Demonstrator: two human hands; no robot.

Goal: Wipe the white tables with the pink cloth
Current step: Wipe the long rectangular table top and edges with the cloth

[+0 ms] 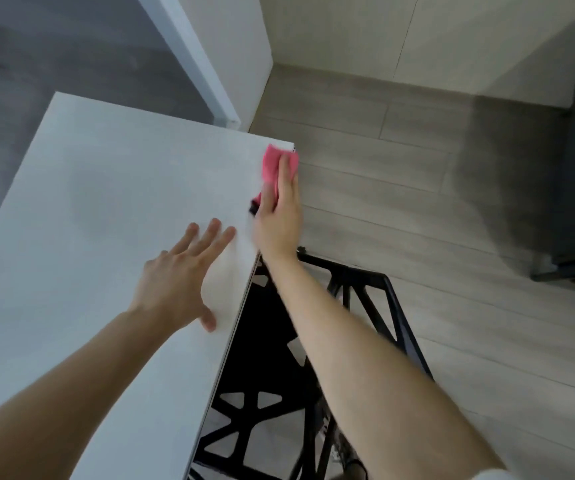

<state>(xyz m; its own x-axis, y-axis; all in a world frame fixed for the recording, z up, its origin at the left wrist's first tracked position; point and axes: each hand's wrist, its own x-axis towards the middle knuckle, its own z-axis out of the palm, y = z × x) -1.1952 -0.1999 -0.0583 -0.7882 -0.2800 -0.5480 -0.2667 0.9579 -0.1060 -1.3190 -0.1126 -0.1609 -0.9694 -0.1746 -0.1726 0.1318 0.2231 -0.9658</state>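
The right hand (279, 209) is lying over the pink cloth (274, 161) with its fingers stretched straight, pressing it flat rather than curling round it. The thumb side is blurring out, so I cannot tell whether it is tucking a fold. The cloth is sitting right of centre in the frame, on the far right corner of the white table (106, 202), with its outer edge just overhanging the table's rim. A small dark patch is showing beside the cloth at the hand's left edge, too smeared to identify.

The left hand (178, 275) is resting open on the tabletop at centre frame, with fingers spread, palm down and nothing in it. It is apparently bracing the reach.

Below the table edge, at lower centre, a black metal frame (365, 289) with triangular cut-outs is standing on the pale plank floor (383, 168).

The step in hand is probably the wiping of the edge and corner. Doing it well is likely calling for even, flat pressure and overlapping passes drawn inward from the rim. That way the cloth is not slipping off the overhang and the corner is not being skipped.

No brand, label or writing is readable anywhere.
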